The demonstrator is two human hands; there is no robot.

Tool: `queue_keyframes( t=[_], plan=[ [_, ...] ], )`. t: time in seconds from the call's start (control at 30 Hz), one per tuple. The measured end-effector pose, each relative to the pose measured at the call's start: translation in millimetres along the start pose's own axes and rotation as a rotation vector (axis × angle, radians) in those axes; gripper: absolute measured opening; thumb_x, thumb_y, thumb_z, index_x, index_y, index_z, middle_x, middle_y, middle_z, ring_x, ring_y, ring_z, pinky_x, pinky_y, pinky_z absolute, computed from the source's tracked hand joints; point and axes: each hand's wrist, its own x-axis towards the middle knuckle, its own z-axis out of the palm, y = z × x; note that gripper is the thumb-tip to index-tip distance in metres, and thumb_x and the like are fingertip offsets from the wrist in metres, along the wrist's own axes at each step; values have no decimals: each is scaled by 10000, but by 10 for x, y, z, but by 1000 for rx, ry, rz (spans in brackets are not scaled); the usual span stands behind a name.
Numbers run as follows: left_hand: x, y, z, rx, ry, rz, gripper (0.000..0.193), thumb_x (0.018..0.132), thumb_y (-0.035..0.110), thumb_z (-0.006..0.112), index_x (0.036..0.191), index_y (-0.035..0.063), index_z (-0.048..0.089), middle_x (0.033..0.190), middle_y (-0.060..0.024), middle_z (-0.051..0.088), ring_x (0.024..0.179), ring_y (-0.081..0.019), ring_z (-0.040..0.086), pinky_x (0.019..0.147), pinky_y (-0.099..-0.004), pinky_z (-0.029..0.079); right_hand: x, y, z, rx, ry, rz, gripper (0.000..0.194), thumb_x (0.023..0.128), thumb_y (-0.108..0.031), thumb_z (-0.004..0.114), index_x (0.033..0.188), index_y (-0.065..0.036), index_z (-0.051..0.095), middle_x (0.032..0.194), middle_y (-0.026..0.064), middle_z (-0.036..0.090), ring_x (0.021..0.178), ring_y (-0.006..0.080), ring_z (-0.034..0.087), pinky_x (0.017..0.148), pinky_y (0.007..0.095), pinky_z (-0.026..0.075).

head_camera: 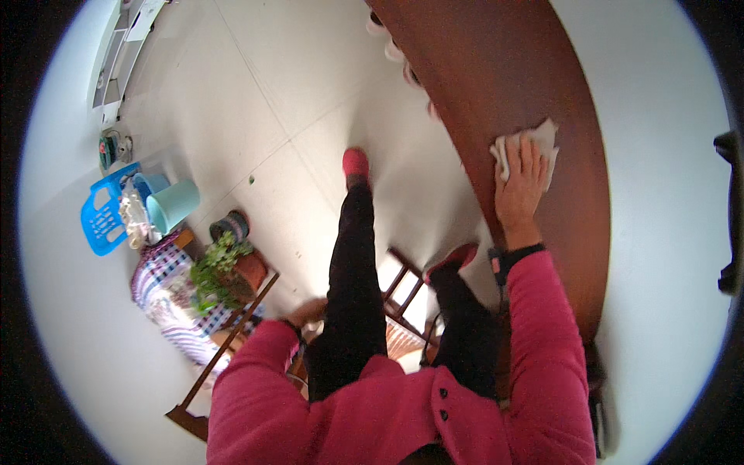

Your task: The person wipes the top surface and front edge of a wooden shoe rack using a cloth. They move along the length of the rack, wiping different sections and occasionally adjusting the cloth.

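Note:
My right hand (519,189) lies flat on a folded white cloth (545,139), fingers spread over it, pressing it against a long reddish-brown wooden surface (511,64). The cloth's edges stick out beyond my fingertips. Down at my left side hangs my left hand (311,312), near my thigh. Its fingers are partly hidden by my black trouser leg, so whether it holds anything cannot be seen.
Behind me stands a slatted wooden chair (402,285). To the left are potted plants (224,273), a teal bucket (173,205), a blue plastic basket or chair (103,218) and a patterned cloth (168,279). Several pale, rounded objects (394,51) show beside the wooden surface.

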Motion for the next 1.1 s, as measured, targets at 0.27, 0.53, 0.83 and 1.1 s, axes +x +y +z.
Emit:
queue_keyframes(
  t=[0.27, 0.53, 0.83, 1.1],
  plan=[
    [444, 779, 750, 400, -22, 180, 142, 886, 241, 627, 964, 129, 666, 992, -44, 668, 866, -197, 662, 764, -311, 510, 38, -68, 90, -91, -25, -48, 573, 907, -119, 600, 1440, -118, 388, 1542, 136, 287, 1433, 351, 237, 1174, 525, 163],
    [981, 800, 953, 677, -58, 366, 144, 888, 230, 607, 949, 140, 702, 973, -54, 692, 851, -207, 669, 756, -337, 512, -30, -15, 247, -140, -30, -35, 555, 912, -79, 558, 1434, -66, 371, 1529, 170, 303, 1418, 362, 262, 1173, 525, 166],
    [1082, 584, 1080, 869, -25, 388, 176, 890, 217, 585, 932, 152, 743, 952, -66, 719, 835, -218, 676, 747, -366, 513, -20, -12, 280, -174, -12, -95, 550, 933, -117, 541, 1449, -84, 353, 1543, 172, 270, 1439, 364, 215, 1174, 536, 144],
    [433, 78, 1148, 474, 45, 145, 211, 868, 130, 560, 940, 179, 752, 898, -96, 725, 855, -295, 707, 671, -476, 562, 5, -49, 229, -203, -110, -38, 604, 926, -104, 563, 1474, -73, 310, 1544, 174, 254, 1434, 364, 223, 1173, 518, 172]
  ],
)
